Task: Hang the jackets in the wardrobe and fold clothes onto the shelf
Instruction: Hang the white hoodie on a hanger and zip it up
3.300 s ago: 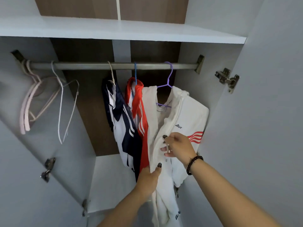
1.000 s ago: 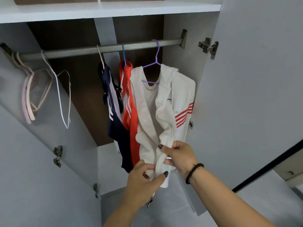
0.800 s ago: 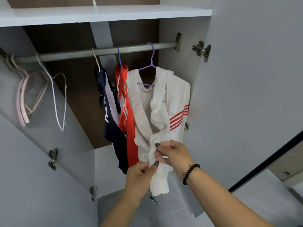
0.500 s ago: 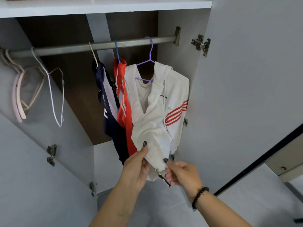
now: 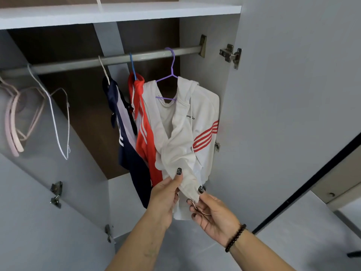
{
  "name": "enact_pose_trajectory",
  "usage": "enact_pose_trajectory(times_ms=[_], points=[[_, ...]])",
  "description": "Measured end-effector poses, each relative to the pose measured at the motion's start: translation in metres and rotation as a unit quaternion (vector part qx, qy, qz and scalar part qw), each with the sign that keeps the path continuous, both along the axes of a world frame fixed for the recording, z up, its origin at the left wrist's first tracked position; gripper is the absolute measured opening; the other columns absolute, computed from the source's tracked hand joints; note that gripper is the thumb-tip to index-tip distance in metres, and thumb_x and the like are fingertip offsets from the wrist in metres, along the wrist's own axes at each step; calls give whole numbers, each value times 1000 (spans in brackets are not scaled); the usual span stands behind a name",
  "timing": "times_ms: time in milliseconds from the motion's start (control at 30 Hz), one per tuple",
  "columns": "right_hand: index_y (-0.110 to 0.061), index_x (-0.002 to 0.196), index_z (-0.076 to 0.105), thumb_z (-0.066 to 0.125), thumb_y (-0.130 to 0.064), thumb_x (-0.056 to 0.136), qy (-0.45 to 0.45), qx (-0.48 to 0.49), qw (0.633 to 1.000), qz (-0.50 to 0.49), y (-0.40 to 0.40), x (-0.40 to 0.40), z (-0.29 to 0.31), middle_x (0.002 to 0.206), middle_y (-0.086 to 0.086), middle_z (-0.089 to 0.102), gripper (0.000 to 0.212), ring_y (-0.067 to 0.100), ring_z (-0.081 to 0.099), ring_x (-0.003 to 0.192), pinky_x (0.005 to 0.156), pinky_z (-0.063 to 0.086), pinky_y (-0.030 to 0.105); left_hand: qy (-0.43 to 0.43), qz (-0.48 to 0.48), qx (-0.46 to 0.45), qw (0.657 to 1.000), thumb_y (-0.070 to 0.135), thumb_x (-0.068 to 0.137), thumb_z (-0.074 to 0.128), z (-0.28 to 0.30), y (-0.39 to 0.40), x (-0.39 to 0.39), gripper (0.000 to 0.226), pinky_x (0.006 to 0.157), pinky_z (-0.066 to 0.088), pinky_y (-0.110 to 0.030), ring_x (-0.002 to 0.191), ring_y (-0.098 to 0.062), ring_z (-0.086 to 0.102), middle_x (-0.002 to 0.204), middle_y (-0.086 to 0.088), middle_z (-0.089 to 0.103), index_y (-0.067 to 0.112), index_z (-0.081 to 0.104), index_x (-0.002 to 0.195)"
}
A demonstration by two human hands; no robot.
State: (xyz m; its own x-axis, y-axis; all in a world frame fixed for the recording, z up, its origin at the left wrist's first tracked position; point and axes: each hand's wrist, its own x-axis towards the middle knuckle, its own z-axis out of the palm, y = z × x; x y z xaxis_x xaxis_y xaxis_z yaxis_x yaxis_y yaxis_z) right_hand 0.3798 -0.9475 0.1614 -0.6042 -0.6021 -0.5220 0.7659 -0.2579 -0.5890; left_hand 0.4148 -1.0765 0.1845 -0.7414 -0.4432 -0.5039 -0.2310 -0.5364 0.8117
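Fingers (image 5: 178,174) of both hands pinch the lower hem of the white red-striped hooded jacket (image 5: 197,122) – hanging on its purple wire hanger (image 5: 170,75) – left hand (image 5: 165,194) on the fabric, right hand (image 5: 211,214) at the zip end; seat it squarely, pull gently.

Rail, middle stretch: I see bare rail (image 5: 82,64) between the white empty hanger (image 5: 56,122) and the navy jacket (image 5: 127,145).
Right end: white jacket (image 5: 203,118) hangs just beside the wardrobe side wall (image 5: 205,75).
Left wall: pink hangers (image 5: 12,124) crowd it.
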Motion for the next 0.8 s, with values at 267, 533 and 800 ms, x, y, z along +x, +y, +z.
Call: enact_pose_trajectory(times_ms=[267, 533, 800], points=[[1, 85, 75, 93, -5, 49, 74, 0, 994, 81, 8, -10, -1, 72, 14, 67, 41, 10, 57, 47, 46, 49, 18, 55, -17, 40, 998, 19, 88, 66, 5, 2, 1, 18, 73, 53, -26, 82, -16, 73, 96, -9, 76, 7, 74, 99], [7, 78, 67, 96, 3, 13, -43, -104, 990, -90, 23, -29, -10, 67, 14, 62, 71, 12, 59, 44, 40, 50, 15, 66, 81, 159, 982, -10, 91, 52, -6, -8, 17, 31, 82, 49, -24, 98, -14, 64, 116, -7, 71, 8, 73, 106], [1, 87, 61, 62, 4, 72, -16, -84, 994, -72, -3, -12, -6, 68, 12, 65, 15, 12, 63, 53, 42, 50, 20, 59, 73, 87, 992, -6, 67, 74, 5, -6, 24, 32, 71, 51, -26, 86, -19, 68, 100, -11, 75, 10, 75, 95]])
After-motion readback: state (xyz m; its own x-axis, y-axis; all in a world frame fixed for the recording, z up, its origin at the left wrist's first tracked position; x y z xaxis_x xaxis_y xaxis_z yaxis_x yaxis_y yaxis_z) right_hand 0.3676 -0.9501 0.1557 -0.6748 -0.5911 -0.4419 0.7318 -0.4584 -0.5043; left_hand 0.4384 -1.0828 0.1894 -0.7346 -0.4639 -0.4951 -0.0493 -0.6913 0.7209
